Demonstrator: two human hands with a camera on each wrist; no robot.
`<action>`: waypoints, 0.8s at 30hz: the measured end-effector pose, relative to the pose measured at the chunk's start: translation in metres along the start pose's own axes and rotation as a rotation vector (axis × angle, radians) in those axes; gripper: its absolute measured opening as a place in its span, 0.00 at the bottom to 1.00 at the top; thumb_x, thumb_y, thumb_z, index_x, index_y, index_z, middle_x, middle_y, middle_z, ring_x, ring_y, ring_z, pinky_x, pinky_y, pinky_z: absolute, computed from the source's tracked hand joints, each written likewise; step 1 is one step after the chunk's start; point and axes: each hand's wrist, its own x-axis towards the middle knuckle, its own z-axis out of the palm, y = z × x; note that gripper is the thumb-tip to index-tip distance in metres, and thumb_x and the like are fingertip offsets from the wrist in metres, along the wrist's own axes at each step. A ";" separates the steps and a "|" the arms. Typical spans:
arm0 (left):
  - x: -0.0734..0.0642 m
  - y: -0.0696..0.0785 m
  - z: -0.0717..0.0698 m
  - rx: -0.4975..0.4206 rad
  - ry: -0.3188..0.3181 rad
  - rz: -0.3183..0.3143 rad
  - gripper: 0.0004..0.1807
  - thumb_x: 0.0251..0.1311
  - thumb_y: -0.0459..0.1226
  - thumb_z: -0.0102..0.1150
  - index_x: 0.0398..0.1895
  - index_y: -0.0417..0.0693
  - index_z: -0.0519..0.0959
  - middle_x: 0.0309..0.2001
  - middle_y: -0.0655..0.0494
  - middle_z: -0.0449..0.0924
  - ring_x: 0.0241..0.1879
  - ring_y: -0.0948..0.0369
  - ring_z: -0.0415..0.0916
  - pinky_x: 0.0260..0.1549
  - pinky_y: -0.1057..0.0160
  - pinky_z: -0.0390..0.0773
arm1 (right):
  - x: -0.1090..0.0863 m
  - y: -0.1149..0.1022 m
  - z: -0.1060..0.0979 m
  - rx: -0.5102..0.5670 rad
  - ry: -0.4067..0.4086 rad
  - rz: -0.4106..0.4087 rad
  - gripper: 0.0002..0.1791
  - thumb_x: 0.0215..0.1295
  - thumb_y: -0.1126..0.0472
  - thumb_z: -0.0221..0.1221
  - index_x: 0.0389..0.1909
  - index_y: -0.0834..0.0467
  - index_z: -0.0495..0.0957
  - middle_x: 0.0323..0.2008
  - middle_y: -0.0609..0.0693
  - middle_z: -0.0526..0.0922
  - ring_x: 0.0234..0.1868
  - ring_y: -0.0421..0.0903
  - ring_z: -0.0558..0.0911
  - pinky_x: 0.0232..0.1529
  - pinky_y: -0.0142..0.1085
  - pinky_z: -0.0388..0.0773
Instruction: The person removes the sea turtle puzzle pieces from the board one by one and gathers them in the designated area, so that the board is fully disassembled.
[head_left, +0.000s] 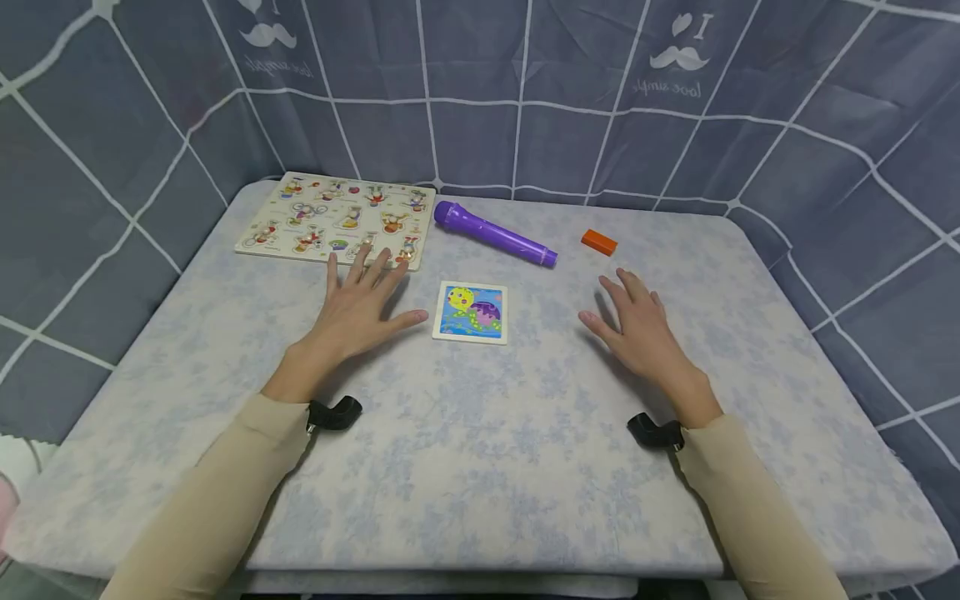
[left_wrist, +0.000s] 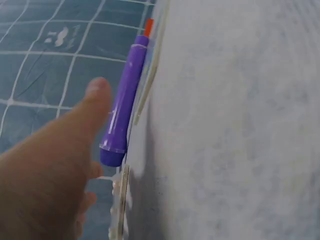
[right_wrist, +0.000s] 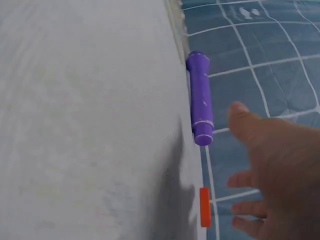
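My left hand [head_left: 358,312] hovers with spread fingers over the table, its fingertips at the near edge of a wooden peg puzzle board [head_left: 330,218] with cartoon animal pieces. Just right of its thumb lies a small square picture puzzle [head_left: 472,312] showing a yellow and purple turtle. My right hand [head_left: 637,327], fingers relaxed and holding nothing, is above the table near an orange block [head_left: 599,242]. Between the hands, farther back, a purple toy microphone [head_left: 495,234] lies slantwise. The left wrist view also shows the microphone [left_wrist: 125,100]; in the right wrist view the orange block [right_wrist: 205,207] appears beside the fingers.
A pale blue-and-white patterned cloth covers the table [head_left: 480,467]. Grey-blue curtains [head_left: 480,142] with white grid lines stand behind it and at both sides. Each wrist carries a black camera mount [head_left: 335,413].
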 end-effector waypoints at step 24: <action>0.018 0.028 0.027 -0.272 -0.139 0.119 0.60 0.64 0.67 0.63 0.86 0.42 0.49 0.86 0.45 0.43 0.86 0.47 0.33 0.85 0.44 0.38 | 0.086 -0.108 0.050 0.282 0.062 -0.168 0.19 0.74 0.57 0.64 0.57 0.66 0.85 0.57 0.61 0.87 0.65 0.58 0.81 0.71 0.51 0.75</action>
